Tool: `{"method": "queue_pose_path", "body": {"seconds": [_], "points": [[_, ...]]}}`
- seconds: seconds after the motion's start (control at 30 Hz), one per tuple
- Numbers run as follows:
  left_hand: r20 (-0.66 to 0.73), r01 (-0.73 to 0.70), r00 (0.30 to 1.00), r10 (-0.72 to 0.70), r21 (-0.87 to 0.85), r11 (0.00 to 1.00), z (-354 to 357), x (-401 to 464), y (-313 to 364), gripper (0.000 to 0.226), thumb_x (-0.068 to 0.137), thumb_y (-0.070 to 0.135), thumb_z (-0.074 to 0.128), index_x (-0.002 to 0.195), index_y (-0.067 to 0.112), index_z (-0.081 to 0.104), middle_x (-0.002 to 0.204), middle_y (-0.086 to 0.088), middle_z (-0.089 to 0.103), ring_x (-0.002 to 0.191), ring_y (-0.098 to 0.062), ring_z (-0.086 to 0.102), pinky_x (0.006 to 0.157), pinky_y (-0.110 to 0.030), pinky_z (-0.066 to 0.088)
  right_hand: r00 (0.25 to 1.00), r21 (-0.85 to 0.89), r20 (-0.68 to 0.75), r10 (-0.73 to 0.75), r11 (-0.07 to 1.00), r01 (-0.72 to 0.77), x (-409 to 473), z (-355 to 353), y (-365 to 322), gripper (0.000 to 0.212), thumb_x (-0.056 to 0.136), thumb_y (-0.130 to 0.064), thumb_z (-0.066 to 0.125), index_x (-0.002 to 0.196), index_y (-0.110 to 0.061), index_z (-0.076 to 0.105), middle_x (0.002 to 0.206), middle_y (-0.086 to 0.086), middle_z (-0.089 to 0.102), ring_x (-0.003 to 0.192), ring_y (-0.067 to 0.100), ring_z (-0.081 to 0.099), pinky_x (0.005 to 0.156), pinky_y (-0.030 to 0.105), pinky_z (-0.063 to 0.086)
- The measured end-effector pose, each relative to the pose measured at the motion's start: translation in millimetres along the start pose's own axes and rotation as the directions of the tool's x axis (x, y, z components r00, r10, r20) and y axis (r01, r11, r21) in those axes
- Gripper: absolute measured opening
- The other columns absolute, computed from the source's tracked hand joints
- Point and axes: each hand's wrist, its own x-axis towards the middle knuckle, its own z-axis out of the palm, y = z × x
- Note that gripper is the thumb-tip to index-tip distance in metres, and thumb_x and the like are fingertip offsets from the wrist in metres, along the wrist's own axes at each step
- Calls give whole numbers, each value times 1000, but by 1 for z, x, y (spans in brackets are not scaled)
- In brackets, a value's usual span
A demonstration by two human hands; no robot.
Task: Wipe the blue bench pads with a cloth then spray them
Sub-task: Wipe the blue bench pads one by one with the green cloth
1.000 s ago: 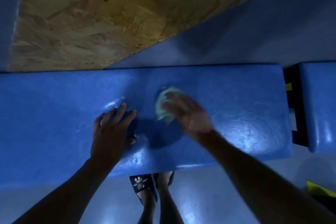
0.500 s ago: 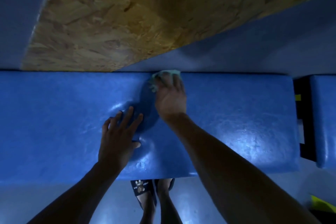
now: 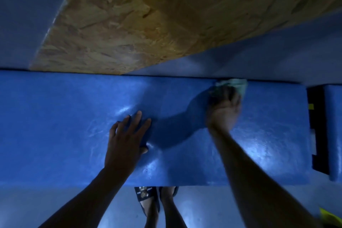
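From the head camera we look straight down on a long blue bench pad [image 3: 74, 126] that runs across the view, its vinyl glossy and catching the light in patches. Our left hand [image 3: 125, 140] lies flat on the pad near its middle, fingers straight and slightly spread, palm pressing into the cushion so that it dimples by the thumb. Our right hand [image 3: 224, 109] reaches to the pad's far edge, right of centre, and its fingers curl down over a pale green cloth [image 3: 238, 84] (the hand is a little blurred), pinning the cloth against the pad where it meets the blue wall [image 3: 277, 55]. A chipboard panel [image 3: 148, 20] leans along that wall. At the right a second blue pad [image 3: 334, 131] sits just beyond a dark gap. Below the near edge we see two feet in sandals [image 3: 148, 196] on the floor.
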Motion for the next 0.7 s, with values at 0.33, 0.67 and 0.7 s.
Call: {"method": "queue_pose_path", "body": {"seconds": [0.33,0.67,0.7], "points": [[4,0,1000,0,22,1000,1,-1,-5,106,44,46,93,139,28,50,152,-5,43,125,-38,50,97,-54,40,579,-25,229,-782,590,807,-6,12,-30,50,86,-20,50,135,-27,57,144,5,52,127,33,51,103,40,45],[-12,1,1000,-2,-69,998,3,1,-2,102,50,47,90,141,31,47,154,-1,39,130,-35,44,104,-50,34,997,-89,7,-77,993,77,25,-7,22,65,81,-34,42,142,-18,51,155,14,36,142,35,32,115,37,30],[-17,-4,1000,3,-79,997,3,0,-3,101,51,47,90,141,32,47,155,-1,39,130,-36,44,104,-52,35,1000,-71,25,-13,997,15,16,5,1,60,84,-27,50,143,-16,50,155,15,37,143,35,31,117,36,26]]}}
